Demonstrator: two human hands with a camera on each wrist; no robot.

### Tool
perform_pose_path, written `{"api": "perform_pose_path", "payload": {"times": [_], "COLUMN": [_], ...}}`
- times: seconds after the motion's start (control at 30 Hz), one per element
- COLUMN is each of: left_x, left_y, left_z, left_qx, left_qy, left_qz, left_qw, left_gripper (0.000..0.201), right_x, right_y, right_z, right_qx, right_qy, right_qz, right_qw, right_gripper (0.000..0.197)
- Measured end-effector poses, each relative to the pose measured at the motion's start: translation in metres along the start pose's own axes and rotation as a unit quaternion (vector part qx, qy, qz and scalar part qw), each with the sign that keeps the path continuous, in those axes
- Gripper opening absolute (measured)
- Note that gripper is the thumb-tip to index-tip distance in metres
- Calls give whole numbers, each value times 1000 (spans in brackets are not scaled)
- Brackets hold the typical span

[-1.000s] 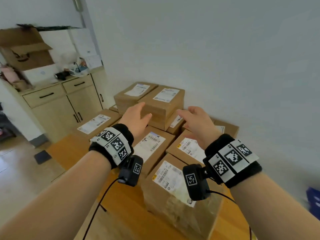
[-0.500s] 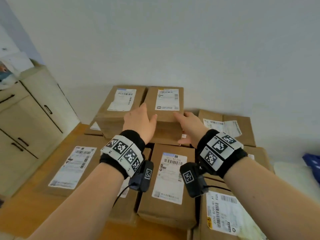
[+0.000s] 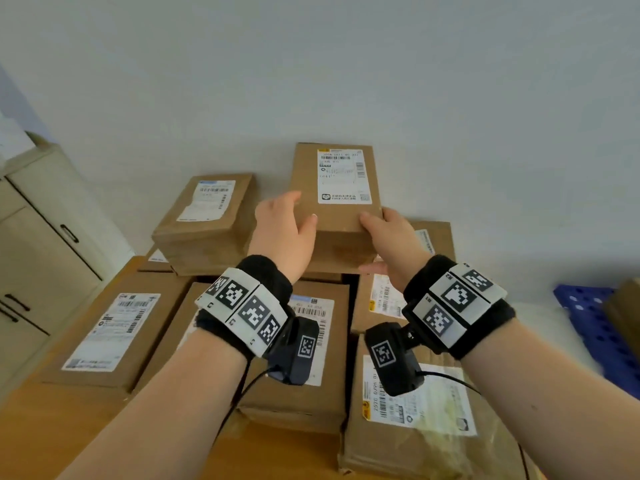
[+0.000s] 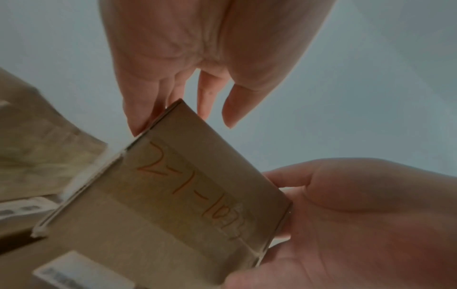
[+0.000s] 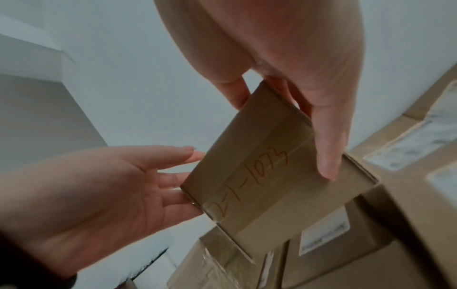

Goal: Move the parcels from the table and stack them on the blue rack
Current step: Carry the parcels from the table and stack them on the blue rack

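I hold a small brown parcel (image 3: 341, 233) with a white label between both hands, lifted clear of the stack near the wall. My left hand (image 3: 284, 226) grips its left side with the thumb on top. My right hand (image 3: 387, 230) grips its right side. The left wrist view shows the parcel's end face (image 4: 178, 197), with red handwriting, between my left hand (image 4: 173, 109) and my right hand (image 4: 351, 219). From the right wrist I see my right hand's (image 5: 291, 109) thumb lying on that parcel face (image 5: 262, 176) and my left hand (image 5: 138, 183) against its side. The blue rack (image 3: 594, 327) lies at the right edge.
Several labelled parcels cover the wooden table (image 3: 52, 434), among them a raised one (image 3: 207, 223) left of the held parcel and a taped one (image 3: 415, 420) at the front right. A pale cabinet (image 3: 38, 254) stands at the left. A brown box (image 3: 627, 313) sits on the rack.
Both hands reached forward, closed on the parcel's sides and lifted it off the stack. The neighbouring parcel stayed put. The head view swung right and brought the blue rack into sight.
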State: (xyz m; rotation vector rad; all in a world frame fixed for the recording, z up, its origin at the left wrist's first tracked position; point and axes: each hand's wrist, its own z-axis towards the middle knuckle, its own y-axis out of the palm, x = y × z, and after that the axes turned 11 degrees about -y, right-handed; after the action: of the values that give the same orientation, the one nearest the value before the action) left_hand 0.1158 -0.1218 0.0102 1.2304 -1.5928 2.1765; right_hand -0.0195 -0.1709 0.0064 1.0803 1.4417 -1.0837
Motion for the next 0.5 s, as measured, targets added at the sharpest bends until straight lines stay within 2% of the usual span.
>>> {"api": "perform_pose_path", "payload": {"times": [0.13,0.27,0.37,0.5], "left_x": [48,99,134,172], "left_y": [26,67,103,142], "left_z": [-46,-101,-145,-198], "left_qx": [15,47,58,29], "left_qy": [24,38,48,47], "left_qz": [-2,-9,-6,-1], "left_qw": [1000,998,997,998], "left_gripper": [49,49,50,52], "right_x": [-5,2,12,23], "right_y": [-63,-146,-213,-288], "right_z": [-25,-57,-82,-116], "right_qx": [1,6,-5,-9], "right_qy": [-40,-83,-85,-77], "right_qz": [0,-4,11,6], "right_qw": [999,997,996,997], "right_gripper": [21,17,23,31]}}
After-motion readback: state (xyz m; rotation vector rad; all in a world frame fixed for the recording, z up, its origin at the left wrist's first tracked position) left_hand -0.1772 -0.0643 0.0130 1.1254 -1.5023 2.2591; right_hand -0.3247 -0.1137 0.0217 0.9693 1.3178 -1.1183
